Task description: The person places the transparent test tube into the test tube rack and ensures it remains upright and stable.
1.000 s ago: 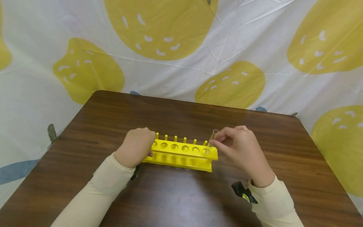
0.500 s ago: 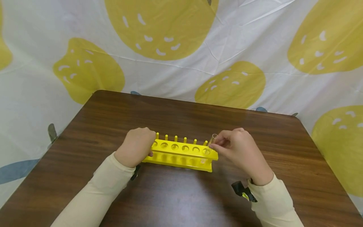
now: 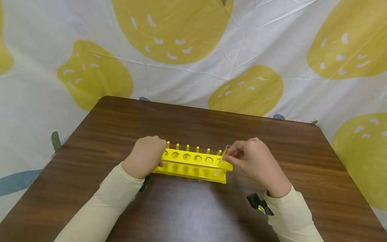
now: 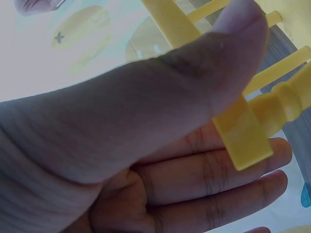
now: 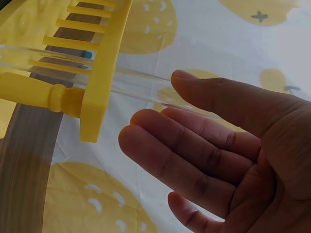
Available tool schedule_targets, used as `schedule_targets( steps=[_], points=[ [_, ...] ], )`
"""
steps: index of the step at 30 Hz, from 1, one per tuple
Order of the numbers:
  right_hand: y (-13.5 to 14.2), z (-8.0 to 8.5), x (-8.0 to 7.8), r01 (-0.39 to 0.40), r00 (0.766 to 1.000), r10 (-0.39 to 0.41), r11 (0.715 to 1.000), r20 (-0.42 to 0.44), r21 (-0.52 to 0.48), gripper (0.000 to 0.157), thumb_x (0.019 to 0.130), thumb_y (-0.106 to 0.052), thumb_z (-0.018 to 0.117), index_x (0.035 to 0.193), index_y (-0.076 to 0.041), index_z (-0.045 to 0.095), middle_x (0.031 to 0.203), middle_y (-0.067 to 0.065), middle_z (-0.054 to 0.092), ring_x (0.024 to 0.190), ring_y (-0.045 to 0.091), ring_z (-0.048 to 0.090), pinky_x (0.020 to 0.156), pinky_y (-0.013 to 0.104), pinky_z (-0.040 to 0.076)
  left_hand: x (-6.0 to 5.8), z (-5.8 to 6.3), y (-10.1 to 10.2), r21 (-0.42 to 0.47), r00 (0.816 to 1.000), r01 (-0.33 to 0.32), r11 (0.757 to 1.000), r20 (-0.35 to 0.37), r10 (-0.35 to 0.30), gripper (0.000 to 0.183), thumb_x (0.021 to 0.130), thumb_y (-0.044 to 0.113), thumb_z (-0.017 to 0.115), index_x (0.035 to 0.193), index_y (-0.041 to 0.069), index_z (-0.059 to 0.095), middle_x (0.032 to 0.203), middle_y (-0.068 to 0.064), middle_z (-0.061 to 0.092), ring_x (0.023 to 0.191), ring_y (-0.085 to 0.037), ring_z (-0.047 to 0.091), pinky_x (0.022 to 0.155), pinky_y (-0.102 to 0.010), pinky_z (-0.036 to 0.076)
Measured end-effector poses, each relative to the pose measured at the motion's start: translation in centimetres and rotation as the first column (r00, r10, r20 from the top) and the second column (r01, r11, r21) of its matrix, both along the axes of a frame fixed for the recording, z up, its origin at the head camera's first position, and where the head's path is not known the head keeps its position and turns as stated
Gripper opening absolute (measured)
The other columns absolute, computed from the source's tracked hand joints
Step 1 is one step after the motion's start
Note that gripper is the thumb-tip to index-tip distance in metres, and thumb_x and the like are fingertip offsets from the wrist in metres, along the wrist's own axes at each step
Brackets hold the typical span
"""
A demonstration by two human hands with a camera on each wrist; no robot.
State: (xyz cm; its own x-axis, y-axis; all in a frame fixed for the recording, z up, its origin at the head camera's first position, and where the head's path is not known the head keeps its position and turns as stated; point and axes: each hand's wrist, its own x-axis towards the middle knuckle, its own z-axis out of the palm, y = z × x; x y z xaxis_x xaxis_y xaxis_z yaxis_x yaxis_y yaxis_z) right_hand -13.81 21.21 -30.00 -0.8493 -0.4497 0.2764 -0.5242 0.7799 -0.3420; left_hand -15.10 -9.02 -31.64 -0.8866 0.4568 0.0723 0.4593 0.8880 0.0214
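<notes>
A yellow test tube rack stands on the brown table, with a row of round holes in its top and pegs along its back. My left hand grips the rack's left end; in the left wrist view the thumb lies across one side of the top plate and the fingers reach along the other. My right hand pinches a clear test tube near its mouth, between thumb and fingers. The tube passes through the rightmost hole, slightly tilted, its lower end showing near the base. The right wrist view shows the tube crossing the top plate.
The wooden table spreads around the rack on all sides. Behind it hangs a white cloth printed with yellow lemons. A small black device is strapped at the right wrist.
The test tube has slid down through the rightmost hole, and my right hand has lowered slightly with it. The left hand and the rack have stayed put.
</notes>
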Motion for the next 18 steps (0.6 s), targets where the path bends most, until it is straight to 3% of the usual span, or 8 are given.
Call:
schedule_targets(
  steps=[10,18],
  points=[
    [0.09,0.11,0.0,0.0,1.0,0.0,1.0,0.026,0.004,0.011,0.085,-0.014,0.086,0.081,-0.015,0.076,0.072,-0.013,0.069,0.062,0.0,0.063,0.065,0.03,0.054,-0.06,-0.05,-0.09,0.027,1.0,0.014,1.0,-0.005,-0.014,0.032,0.068,0.011,0.097,0.071,0.006,0.065,0.059,0.002,0.051,0.056,-0.011,0.042,0.051,-0.028,0.049],
    [0.14,-0.06,-0.07,-0.01,0.999,0.009,0.999,0.047,0.033,0.012,0.085,-0.015,0.086,0.081,-0.015,0.075,0.073,-0.013,0.07,0.065,0.0,0.063,0.065,0.028,0.054,-0.2,0.27,-0.57,0.013,0.988,-0.013,1.0,0.154,0.011,0.03,0.077,0.02,0.092,0.082,0.003,0.068,0.064,0.0,0.054,0.059,-0.014,0.047,0.055,-0.028,0.049]
  ],
)
